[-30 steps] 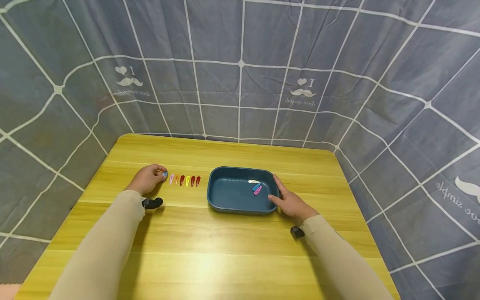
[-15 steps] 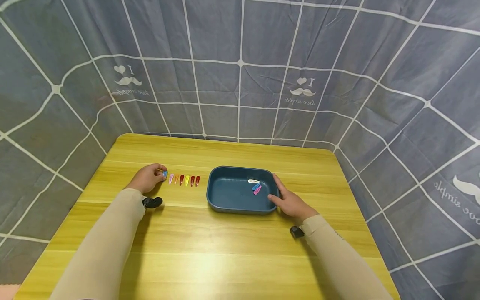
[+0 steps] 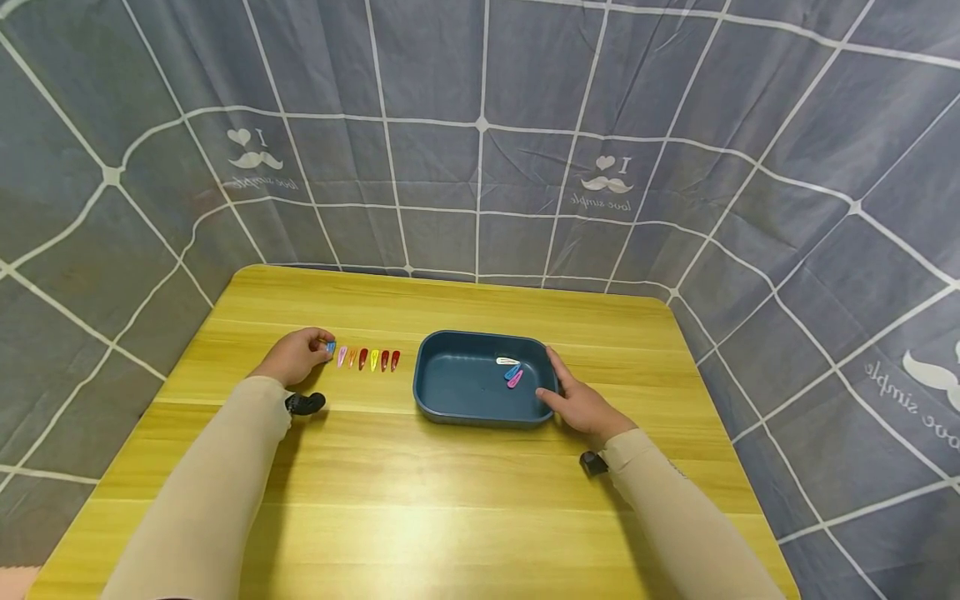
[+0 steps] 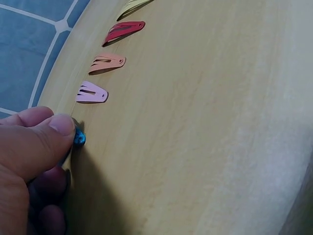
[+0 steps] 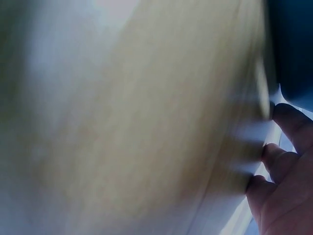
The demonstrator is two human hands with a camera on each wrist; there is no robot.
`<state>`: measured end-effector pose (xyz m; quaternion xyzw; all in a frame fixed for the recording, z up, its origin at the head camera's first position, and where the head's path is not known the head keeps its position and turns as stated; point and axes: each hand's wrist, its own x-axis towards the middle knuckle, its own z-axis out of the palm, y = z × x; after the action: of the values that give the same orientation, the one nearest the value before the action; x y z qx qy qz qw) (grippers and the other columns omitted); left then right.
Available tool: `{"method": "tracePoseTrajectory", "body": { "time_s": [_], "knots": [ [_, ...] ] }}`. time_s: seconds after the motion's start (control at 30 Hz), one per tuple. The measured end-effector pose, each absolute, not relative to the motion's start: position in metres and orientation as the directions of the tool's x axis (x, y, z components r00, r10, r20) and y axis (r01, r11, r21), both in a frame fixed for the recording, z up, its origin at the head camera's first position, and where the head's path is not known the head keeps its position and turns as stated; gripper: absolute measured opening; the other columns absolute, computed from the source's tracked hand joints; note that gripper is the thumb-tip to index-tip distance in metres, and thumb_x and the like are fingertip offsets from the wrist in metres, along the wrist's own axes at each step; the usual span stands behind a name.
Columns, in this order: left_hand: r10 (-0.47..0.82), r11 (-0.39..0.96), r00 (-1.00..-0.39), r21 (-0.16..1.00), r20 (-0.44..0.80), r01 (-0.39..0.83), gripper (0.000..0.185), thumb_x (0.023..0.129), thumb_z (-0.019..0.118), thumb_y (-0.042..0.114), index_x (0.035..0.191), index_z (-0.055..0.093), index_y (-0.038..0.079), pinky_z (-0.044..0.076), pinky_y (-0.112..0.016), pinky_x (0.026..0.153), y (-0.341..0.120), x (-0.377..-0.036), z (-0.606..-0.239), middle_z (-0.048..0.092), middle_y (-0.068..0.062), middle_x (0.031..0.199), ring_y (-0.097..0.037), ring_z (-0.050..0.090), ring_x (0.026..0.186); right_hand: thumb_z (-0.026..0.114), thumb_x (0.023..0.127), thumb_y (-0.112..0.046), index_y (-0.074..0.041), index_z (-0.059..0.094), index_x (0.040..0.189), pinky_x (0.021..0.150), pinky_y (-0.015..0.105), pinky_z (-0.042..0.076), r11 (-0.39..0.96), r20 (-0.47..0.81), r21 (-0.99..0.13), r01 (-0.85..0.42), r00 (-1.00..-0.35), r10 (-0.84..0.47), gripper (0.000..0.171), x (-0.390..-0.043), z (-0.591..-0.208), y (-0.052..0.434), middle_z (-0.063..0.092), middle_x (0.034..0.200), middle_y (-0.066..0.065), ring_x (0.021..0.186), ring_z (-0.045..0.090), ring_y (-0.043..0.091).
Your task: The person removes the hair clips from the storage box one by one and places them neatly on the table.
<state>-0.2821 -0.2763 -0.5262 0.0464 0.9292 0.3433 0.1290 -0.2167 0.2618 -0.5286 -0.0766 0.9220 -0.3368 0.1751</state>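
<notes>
My left hand (image 3: 291, 356) pinches a blue snap hair clip (image 4: 79, 138) between thumb and fingers, close over the table at the left end of a row. Beside it in that row lie a lilac hair clip (image 4: 92, 93), an orange hair clip (image 4: 107, 62), a dark red hair clip (image 4: 123, 32) and a yellow hair clip (image 3: 374, 360), followed by two more red ones. My right hand (image 3: 588, 408) rests against the right end of a dark blue tray (image 3: 465, 419), thumb over its rim and fingers spread along the outside.
Inside the tray lie a white hair clip (image 3: 507, 362), a blue hair clip (image 3: 512, 372) and a pink hair clip (image 3: 514, 380). The wooden table (image 3: 390, 517) is enclosed by a grey checked curtain (image 3: 435, 167) at the back and sides.
My left hand stays at the left end of the row with the blue hair clip, which shifts only slightly. The right hand and the tray stay put.
</notes>
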Motion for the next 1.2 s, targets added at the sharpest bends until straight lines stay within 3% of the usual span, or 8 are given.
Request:
{"method": "tracePoseTrajectory", "body": {
  "time_s": [0.63, 1.2],
  "knots": [
    [0.183, 0.789, -0.958, 0.614, -0.222, 0.008, 0.035, 0.109, 0.059, 0.019, 0.136, 0.06, -0.003, 0.046, -0.049, 0.095, -0.2746, -0.2814, -0.5261, 0.062, -0.015, 0.111, -0.031, 0.055, 0.101, 0.054, 0.105, -0.058, -0.053, -0.006, 0.165, 0.119, 0.065, 0.037, 0.757, -0.263, -0.653, -0.028, -0.929, -0.261, 0.085, -0.2141, -0.527, 0.2607, 0.034, 0.17, 0.02, 0.145, 0.047, 0.051],
    [0.168, 0.774, -0.96, 0.633, -0.222, -0.01, 0.039, 0.11, 0.058, 0.023, 0.14, 0.057, -0.003, 0.045, -0.054, 0.103, -0.2768, -0.279, -0.5263, 0.062, -0.017, 0.118, -0.033, 0.055, 0.107, 0.056, 0.105, -0.054, -0.051, -0.004, 0.166, 0.121, 0.066, 0.034, 0.739, -0.268, -0.674, -0.007, -0.93, -0.253, 0.086, -0.2159, -0.5287, 0.2613, 0.032, 0.171, 0.019, 0.148, 0.043, 0.05]
  ]
}}
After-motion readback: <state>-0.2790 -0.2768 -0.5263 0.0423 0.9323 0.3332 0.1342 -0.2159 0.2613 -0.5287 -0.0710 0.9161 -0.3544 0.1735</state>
